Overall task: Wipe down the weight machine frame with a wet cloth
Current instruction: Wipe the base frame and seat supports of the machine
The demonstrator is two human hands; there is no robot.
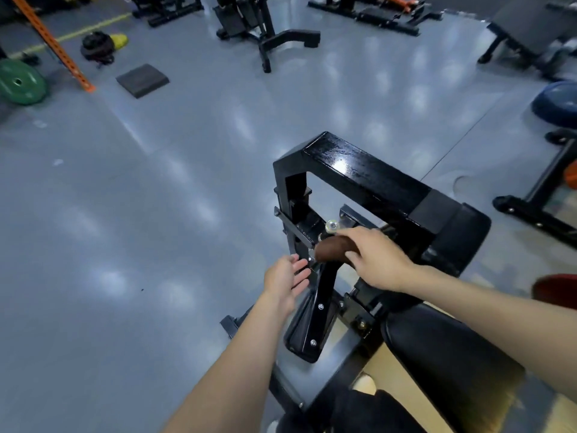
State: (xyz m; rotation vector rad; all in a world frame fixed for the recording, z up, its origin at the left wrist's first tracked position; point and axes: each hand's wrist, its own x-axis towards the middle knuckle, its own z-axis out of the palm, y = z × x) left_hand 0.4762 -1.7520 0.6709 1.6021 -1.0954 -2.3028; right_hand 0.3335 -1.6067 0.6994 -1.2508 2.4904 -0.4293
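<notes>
A black weight machine frame (359, 165) stands in front of me, its glossy top beam running from centre to the right. My right hand (373, 259) grips a bunched brown cloth (329, 250) against the inner metal parts below that beam, near a shiny round knob (331, 225). My left hand (287, 278) is open with fingers spread, just left of the cloth, beside the frame's upright post and a bolted black plate (312, 323). A black padded seat (443, 348) lies at lower right under my right forearm.
Grey gym floor (156, 214) spreads to the left. A green weight plate (20, 82), an orange perforated post (53, 42) and a dark foam pad (142, 80) lie far left. Other black machines (259, 26) stand at the back, a blue ball (559, 104) at right.
</notes>
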